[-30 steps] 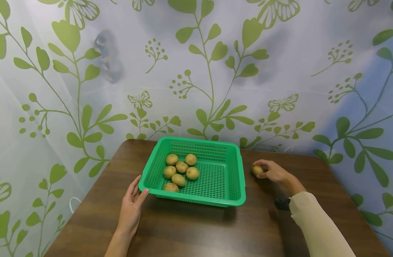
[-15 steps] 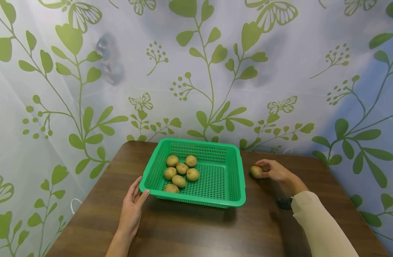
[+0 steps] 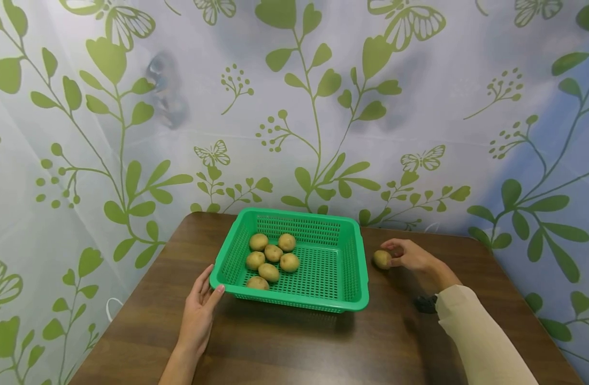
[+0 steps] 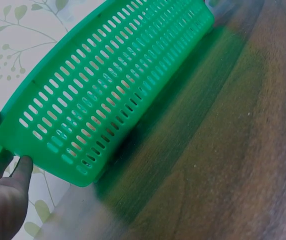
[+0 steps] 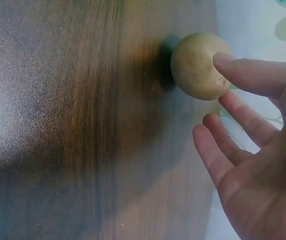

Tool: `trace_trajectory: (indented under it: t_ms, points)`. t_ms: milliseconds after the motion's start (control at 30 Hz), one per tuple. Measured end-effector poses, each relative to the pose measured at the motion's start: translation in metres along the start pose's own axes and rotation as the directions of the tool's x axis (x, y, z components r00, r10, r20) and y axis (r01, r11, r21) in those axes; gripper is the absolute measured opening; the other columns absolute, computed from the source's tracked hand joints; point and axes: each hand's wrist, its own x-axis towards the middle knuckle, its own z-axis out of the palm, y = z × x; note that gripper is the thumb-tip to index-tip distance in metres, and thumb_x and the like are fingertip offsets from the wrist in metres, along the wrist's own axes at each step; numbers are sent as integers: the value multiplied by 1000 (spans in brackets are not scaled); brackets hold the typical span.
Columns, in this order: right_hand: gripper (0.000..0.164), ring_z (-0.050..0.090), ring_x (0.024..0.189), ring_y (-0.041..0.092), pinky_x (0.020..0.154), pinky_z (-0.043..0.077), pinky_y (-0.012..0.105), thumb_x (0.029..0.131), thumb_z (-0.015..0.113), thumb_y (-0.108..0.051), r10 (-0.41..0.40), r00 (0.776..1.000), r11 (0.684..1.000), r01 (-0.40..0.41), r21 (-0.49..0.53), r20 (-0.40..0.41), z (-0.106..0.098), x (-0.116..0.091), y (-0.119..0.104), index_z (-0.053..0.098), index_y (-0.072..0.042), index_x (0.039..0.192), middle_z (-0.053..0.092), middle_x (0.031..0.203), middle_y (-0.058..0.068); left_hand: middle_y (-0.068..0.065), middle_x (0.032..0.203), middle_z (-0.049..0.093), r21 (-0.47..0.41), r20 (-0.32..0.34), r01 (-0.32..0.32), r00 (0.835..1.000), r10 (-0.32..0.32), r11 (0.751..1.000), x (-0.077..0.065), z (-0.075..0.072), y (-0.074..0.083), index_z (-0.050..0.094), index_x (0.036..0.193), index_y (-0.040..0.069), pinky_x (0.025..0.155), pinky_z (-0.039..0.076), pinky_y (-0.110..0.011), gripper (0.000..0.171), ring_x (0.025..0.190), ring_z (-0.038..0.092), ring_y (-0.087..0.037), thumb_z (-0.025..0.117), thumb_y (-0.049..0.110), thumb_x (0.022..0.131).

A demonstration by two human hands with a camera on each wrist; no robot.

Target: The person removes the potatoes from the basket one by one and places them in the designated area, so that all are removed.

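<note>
A green plastic basket with slotted walls stands on the table, and several potatoes lie in its left half. My left hand grips the basket's near left corner, thumb over the rim and fingers around the outside. The left wrist view shows the basket's slotted near wall and the hand at its corner. Right of the basket, my right hand pinches a single potato. In the right wrist view the thumb lies on that potato and a fingertip meets its edge; the other fingers are free.
The brown wooden table carries everything and meets a leaf-patterned curtain behind. A black strap-like item is at the right wrist, by the pale sleeve. A white cord loop shows left of the table.
The potato in my right fingers has shifted slightly left and towards me, turning a little. My left hand and the basket keep their places; the head view has tilted slightly.
</note>
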Motion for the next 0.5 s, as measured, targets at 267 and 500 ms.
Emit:
trace_trajectory:
  t_ms: [267,500]
  points:
    - [51,54,121,58,93,52,59,92,76,-2,10,1000,1000,-10,-15,15,-4,-1,-6,54,13,135,51,134,38,-13,161,35,9,1,6,1000,-6,1000,-1,-1,0,29,163,11,105,41,-18,66,145,38,-29,63,16,106]
    - [54,54,119,60,93,53,60,91,77,0,-14,1000,1000,14,-17,21,-9,-1,-13,52,13,136,50,134,40,-13,162,34,12,-1,7,1000,-7,1000,-1,0,0,29,163,11,105,40,-17,66,146,37,-29,63,16,106]
